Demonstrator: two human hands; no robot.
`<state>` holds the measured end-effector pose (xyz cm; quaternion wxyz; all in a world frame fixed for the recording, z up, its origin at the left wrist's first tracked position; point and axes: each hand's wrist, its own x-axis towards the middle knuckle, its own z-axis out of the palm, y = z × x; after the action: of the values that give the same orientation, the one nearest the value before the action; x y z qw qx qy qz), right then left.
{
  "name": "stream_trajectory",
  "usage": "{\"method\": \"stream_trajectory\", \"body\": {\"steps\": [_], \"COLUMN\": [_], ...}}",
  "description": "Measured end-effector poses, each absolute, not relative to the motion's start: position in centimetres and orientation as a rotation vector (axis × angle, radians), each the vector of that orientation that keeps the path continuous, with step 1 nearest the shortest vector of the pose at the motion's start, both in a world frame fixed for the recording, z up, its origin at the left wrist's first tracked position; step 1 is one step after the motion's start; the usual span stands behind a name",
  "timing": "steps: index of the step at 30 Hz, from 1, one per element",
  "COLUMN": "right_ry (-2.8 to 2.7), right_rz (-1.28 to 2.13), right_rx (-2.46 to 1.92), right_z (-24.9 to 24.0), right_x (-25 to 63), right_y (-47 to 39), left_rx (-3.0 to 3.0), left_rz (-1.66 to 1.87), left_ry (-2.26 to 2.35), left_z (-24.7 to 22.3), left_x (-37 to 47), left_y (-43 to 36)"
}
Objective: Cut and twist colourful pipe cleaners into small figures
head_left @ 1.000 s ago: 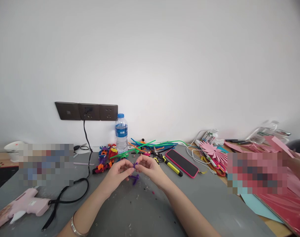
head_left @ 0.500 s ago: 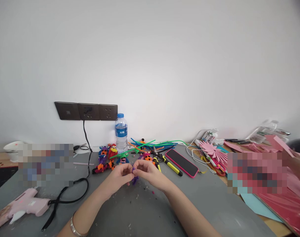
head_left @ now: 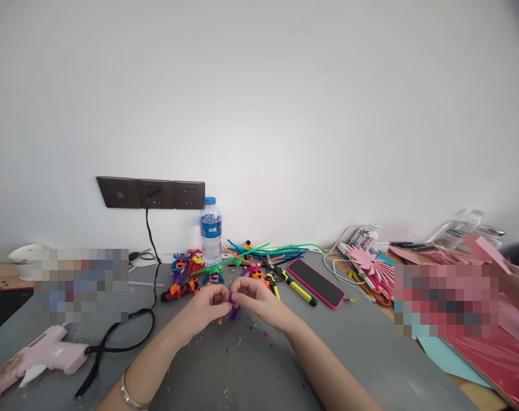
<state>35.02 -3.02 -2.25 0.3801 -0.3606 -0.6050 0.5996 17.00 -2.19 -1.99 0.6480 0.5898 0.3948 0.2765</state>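
Observation:
A small purple fuzzy piece, seemingly bent pipe cleaner (head_left: 233,312), is pinched between the fingertips of both hands above the grey table (head_left: 208,365). My left hand (head_left: 209,305) closes on it from the left, and my right hand (head_left: 256,298) from the right; its upper part is mostly hidden by the fingers. Just beyond the hands lie several colourful pipe-cleaner figures, among them a purple and orange one (head_left: 179,268) and a pink and orange one (head_left: 256,273). Yellow-handled pliers (head_left: 297,287) rest right of them.
A water bottle (head_left: 211,231) stands by the wall. Loose pipe cleaners (head_left: 285,252) lie behind the pliers, beside a phone (head_left: 316,283). At left is a pink glue gun (head_left: 49,354) with a black cord. Pink paper and another person's hand (head_left: 514,291) are at right.
More of the purple piece shows between my fingertips, and my fingers have shifted slightly. The whole view has drifted a little; both hands keep their hold.

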Motion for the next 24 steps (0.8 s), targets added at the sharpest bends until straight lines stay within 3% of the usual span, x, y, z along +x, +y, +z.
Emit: {"method": "stream_trajectory", "body": {"steps": [14,24], "right_ry": [-1.478,-1.333], "right_rz": [1.317,1.416], "right_rx": [-1.015,-0.964], "right_z": [-3.4,-3.2], "right_x": [34.5,34.3], "right_y": [-2.3,-2.5], "left_rx": [1.495,1.419], "left_rz": [0.785,0.875], "left_ry": [0.866,0.919], "left_z": [-2.9,-3.0], "left_x": [17.4,17.7], "left_y": [-2.0,-2.1]}}
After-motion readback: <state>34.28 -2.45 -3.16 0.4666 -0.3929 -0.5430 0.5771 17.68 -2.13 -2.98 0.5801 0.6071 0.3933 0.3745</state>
